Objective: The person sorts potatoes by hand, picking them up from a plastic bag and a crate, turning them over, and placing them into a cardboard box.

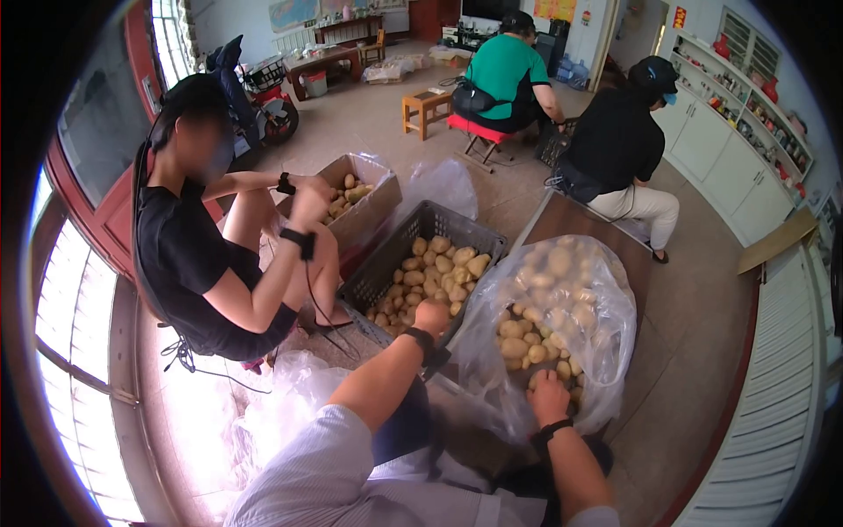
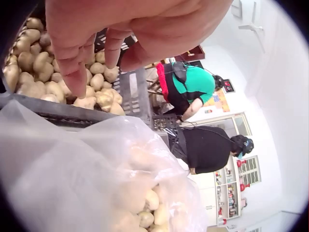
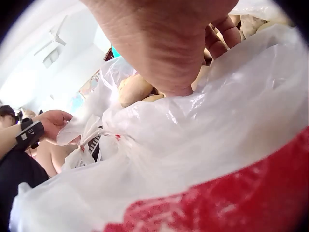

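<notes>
My left hand (image 1: pixel 430 316) is over the near right side of a dark plastic crate (image 1: pixel 356 285) filled with potatoes (image 1: pixel 436 261). In the left wrist view its fingers (image 2: pixel 72 72) hang loosely down in front of the potatoes, with no potato showing in the grasp. My right hand (image 1: pixel 549 400) reaches into a clear plastic bag (image 1: pixel 606 307) and touches the potatoes (image 1: pixel 514 347) inside. In the right wrist view its fingers are bent down behind the bag's edge, partly hidden; I cannot tell whether they grip a potato.
A person (image 1: pixel 202 255) sits at the left beside a cardboard box (image 1: pixel 373 206) of potatoes. Two more people (image 1: pixel 505 75) sit farther back, near a wooden stool (image 1: pixel 426 110). Crumpled plastic (image 1: pixel 290 400) lies on the floor at left. Red printing (image 3: pixel 231 193) shows on the bag.
</notes>
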Demonstrator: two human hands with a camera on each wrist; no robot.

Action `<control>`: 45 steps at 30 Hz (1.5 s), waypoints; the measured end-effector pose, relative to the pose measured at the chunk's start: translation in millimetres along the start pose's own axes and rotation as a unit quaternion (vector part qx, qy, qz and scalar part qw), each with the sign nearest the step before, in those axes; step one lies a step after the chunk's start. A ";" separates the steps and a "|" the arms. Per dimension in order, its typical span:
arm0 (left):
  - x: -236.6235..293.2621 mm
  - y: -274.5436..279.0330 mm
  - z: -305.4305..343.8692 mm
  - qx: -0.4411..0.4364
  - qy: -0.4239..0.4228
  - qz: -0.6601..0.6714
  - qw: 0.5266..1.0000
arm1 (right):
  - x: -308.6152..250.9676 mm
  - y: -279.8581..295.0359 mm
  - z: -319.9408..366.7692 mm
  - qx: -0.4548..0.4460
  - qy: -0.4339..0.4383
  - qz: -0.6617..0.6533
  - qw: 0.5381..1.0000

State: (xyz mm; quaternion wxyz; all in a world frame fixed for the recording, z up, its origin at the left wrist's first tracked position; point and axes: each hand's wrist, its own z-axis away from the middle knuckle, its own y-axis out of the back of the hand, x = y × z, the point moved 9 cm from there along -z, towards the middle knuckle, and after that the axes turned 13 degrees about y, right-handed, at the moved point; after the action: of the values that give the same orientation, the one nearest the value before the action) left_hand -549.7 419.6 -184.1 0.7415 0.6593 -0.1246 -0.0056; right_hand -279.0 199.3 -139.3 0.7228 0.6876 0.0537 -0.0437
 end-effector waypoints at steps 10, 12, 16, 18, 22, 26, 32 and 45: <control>61.5 25.7 67.3 -0.176 0.194 0.663 0.702 | -18.6 -26.9 1.8 -0.014 0.049 0.078 0.996; 67.6 27.3 72.2 -0.194 0.195 0.643 0.715 | -21.6 -28.5 4.0 -0.012 0.054 0.070 0.996; 75.8 31.1 76.8 -0.205 0.169 0.612 0.745 | -25.1 -22.2 8.5 0.019 0.052 0.038 0.998; 76.4 26.4 77.6 -0.208 0.168 0.612 0.745 | -22.0 -24.5 8.4 0.011 0.045 0.037 0.998; 79.6 26.4 77.9 -0.217 0.149 0.605 0.751 | -15.1 -28.2 7.7 -0.006 0.015 0.024 1.000; 86.3 31.4 83.6 -0.224 0.137 0.600 0.756 | -7.8 -19.4 10.8 0.013 -0.016 -0.041 0.999; 95.5 27.8 86.2 -0.246 0.112 0.586 0.764 | 46.2 -42.5 9.4 0.185 -0.091 -0.192 0.959; 126.1 15.0 98.2 -0.378 0.027 0.565 0.733 | -6.6 -33.2 3.2 0.109 -0.184 -0.844 0.492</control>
State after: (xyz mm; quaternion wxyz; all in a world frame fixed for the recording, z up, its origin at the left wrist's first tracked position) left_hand -448.8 303.9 -137.3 0.7989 0.1327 -0.4422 0.3855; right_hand -290.0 194.4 -171.0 0.2540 0.3640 0.4692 -0.7634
